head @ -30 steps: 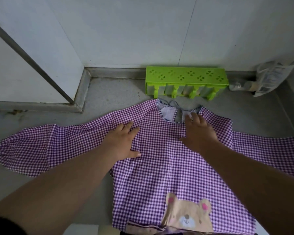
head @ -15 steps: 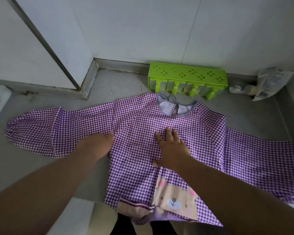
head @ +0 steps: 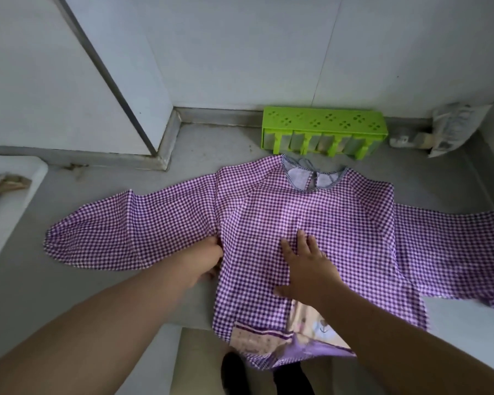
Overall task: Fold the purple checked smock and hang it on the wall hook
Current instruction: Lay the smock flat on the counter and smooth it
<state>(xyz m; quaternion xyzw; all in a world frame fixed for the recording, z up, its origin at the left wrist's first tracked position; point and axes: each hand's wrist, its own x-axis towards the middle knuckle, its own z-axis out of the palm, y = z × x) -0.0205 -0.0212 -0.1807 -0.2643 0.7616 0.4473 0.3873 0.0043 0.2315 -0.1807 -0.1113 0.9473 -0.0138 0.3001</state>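
Right now I see the purple-and-white checked cloth smock spread flat, front up, on the grey countertop, both sleeves stretched out sideways and its striped neckline pointing away from me toward the wall. My right hand lies palm down on the middle of the smock's chest, its fingers straight and slightly spread, pressing the cloth flat and holding nothing. Just below that palm, toward me, is the beige bear patch sewn on the smock's lower front, partly hidden by my forearm; the hem below it hangs over the counter's near edge. My left hand is at the armpit where the left sleeve meets the body, touching the cloth. Its fingertips are tucked against or under the fabric edge, so I cannot tell whether they are pinching it or only resting there. Beyond the fingers of my right hand, past the collar, a lime-green perforated plastic rack stands against the white wall, close to the neckline but not touching it. To the right of that rack a crumpled clear plastic packet leans in the corner. Far to the left of my left hand is the rim of a white basin.
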